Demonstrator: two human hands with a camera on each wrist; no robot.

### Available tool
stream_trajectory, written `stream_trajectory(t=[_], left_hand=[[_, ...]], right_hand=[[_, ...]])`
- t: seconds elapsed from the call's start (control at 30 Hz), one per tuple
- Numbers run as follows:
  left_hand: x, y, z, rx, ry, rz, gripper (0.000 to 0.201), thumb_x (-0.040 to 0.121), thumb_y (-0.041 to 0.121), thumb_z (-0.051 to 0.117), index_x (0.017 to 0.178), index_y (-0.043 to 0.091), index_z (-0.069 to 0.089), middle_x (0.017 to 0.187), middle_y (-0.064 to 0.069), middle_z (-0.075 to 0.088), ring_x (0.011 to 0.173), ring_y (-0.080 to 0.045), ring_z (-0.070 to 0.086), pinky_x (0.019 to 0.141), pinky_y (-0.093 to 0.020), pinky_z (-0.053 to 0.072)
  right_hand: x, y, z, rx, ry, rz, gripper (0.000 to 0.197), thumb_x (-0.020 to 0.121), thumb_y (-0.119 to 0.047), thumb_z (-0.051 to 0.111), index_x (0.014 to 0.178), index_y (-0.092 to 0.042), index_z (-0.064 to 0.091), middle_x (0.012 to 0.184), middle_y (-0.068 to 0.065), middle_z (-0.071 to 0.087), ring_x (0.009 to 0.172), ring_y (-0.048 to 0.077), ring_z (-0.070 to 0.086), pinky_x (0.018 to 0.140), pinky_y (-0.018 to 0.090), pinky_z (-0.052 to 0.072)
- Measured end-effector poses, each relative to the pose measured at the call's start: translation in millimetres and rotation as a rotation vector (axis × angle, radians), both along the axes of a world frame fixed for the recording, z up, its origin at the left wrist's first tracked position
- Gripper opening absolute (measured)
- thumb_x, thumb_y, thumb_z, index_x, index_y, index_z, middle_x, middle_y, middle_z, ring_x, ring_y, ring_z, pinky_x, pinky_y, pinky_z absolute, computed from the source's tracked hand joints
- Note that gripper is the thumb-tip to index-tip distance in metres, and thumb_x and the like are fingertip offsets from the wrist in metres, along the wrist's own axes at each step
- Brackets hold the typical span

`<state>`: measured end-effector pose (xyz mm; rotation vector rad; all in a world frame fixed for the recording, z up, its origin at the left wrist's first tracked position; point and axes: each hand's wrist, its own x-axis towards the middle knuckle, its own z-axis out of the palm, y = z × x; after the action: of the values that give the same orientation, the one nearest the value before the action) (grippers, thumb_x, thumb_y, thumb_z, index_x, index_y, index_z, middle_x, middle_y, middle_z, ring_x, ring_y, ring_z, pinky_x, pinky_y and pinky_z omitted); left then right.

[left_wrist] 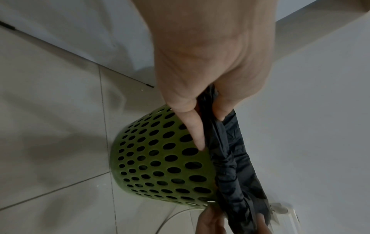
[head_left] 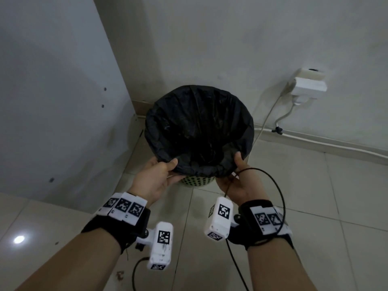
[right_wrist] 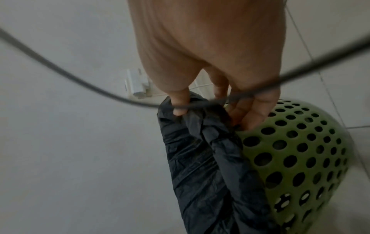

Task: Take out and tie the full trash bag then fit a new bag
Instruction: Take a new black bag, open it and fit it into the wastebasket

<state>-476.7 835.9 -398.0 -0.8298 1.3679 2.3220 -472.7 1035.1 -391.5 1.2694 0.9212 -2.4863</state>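
two hands work the near edge of the black bag, which lines a green holed bin standing on the tiled floor in a corner between a pale cabinet side and the wall. on the left, the left hand pinches the bag's folded hem, thumb on top of the plastic and fingers below it against the bin's side. further right, the right hand grips the hem the same way, its thumb over the rim and its fingers tucked under the bunched plastic. a black cable loops by that wrist, and a white plug block sits on the wall to the far right. whether the bag is full cannot be told; its inside is dark. this looks like the hem being worked at the rim. the next move probably calls for keeping both pinches firm and working evenly round the rim so the thin plastic does not tear.
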Motion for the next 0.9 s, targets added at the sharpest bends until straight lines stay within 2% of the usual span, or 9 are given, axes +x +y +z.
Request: stream_trajectory(t=[0.13, 0.3, 0.37, 0.43, 0.5, 0.57, 0.67, 0.77, 0.9], left_hand=[[3.5, 0.1, 1.9, -0.011, 0.014, -0.024, 0.04, 0.097, -0.004, 0.053, 0.136, 0.003, 0.051, 0.127, -0.02, 0.065, 0.108, -0.034, 0.067, 0.071, -0.039, 0.063], [4.3, -4.3, 3.0, -0.034, 0.04, -0.084, 0.037, 0.097, -0.004, 0.052, 0.134, 0.003, 0.053, 0.123, -0.018, 0.068, 0.095, -0.03, 0.072, 0.065, -0.037, 0.063], [5.1, -7.8, 2.4, -0.077, 0.049, -0.152, 0.035, 0.096, -0.003, 0.054, 0.131, 0.004, 0.056, 0.117, -0.015, 0.071, 0.091, -0.027, 0.074, 0.064, -0.035, 0.061], [7.5, -13.0, -0.6, -0.154, 0.054, -0.218, 0.034, 0.095, -0.001, 0.056, 0.128, 0.005, 0.058, 0.115, -0.013, 0.073, 0.09, -0.025, 0.074, 0.066, -0.036, 0.061], [11.6, -18.6, -3.5, -0.264, 0.071, -0.314, 0.034, 0.094, 0.001, 0.056, 0.127, 0.008, 0.058, 0.118, -0.012, 0.072, 0.095, -0.025, 0.073, 0.074, -0.041, 0.061], [17.5, -21.8, -2.2, -0.364, 0.097, -0.41, 0.031, 0.095, 0.004, 0.055, 0.124, 0.015, 0.059, 0.116, -0.006, 0.073, 0.096, -0.022, 0.072, 0.081, -0.046, 0.06], [27.3, -20.3, 5.9, -0.428, 0.164, -0.501, 0.031, 0.096, 0.0, 0.053, 0.11, 0.026, 0.062, 0.1, 0.005, 0.076, 0.082, -0.011, 0.073, 0.07, -0.035, 0.061], [36.2, -21.9, 6.6, -0.461, 0.202, -0.602, 0.037, 0.095, 0.001, 0.056, 0.12, 0.026, 0.06, 0.105, 0.006, 0.076, 0.089, -0.011, 0.073, 0.064, -0.025, 0.058], [51.3, -35.6, 0.7, -0.486, 0.205, -0.684, 0.044, 0.092, 0.001, 0.057, 0.12, 0.036, 0.057, 0.106, 0.012, 0.075, 0.094, -0.006, 0.071, 0.068, -0.023, 0.057]], right_hand=[[-1.1, 2.9, 4.0, 0.061, 0.019, 0.0, 0.015, 0.096, -0.016, 0.062, 0.107, -0.007, 0.066, 0.1, 0.013, 0.069, 0.094, 0.03, 0.066, 0.084, 0.044, 0.056], [8.0, 11.0, 3.4, 0.144, 0.012, 0.093, 0.032, 0.098, -0.014, 0.056, 0.128, -0.005, 0.059, 0.091, 0.012, 0.075, 0.08, 0.026, 0.072, 0.071, 0.039, 0.06], [17.9, 20.4, 12.0, 0.439, -0.052, 0.137, 0.046, 0.091, -0.023, 0.068, 0.131, -0.005, 0.056, 0.095, 0.013, 0.072, 0.079, 0.025, 0.068, 0.068, 0.036, 0.059], [24.0, 32.1, 34.5, 0.955, -0.071, 0.048, 0.063, 0.077, -0.037, 0.075, 0.131, -0.013, 0.053, 0.119, 0.011, 0.063, 0.101, 0.023, 0.063, 0.087, 0.04, 0.055], [17.5, 30.9, 70.8, 1.256, 0.19, -0.029, 0.038, 0.079, -0.031, 0.072, 0.114, -0.021, 0.06, 0.11, 0.0, 0.065, 0.096, 0.008, 0.063, 0.091, 0.029, 0.053], [-4.3, 12.4, 90.2, 1.299, 0.423, 0.179, 0.014, 0.083, -0.017, 0.068, 0.096, -0.02, 0.069, 0.083, -0.009, 0.069, 0.07, -0.004, 0.061, 0.072, 0.013, 0.051], [-31.6, -30.4, 66.5, 1.228, 0.428, 0.944, 0.01, 0.081, -0.013, 0.067, 0.088, -0.016, 0.074, 0.065, -0.011, 0.066, 0.064, 0.008, 0.06, 0.057, 0.021, 0.05], [-37.6, -55.0, -17.8, 1.182, 0.209, 1.704, 0.037, 0.084, -0.022, 0.066, 0.12, -0.012, 0.068, 0.11, 0.006, 0.069, 0.101, 0.024, 0.064, 0.084, 0.03, 0.055], [-43.6, -48.8, -107.2, 1.056, 0.036, 1.511, 0.065, 0.079, -0.029, 0.067, 0.14, -0.018, 0.049, 0.141, 0.006, 0.054, 0.119, 0.027, 0.056, 0.103, 0.029, 0.046]])
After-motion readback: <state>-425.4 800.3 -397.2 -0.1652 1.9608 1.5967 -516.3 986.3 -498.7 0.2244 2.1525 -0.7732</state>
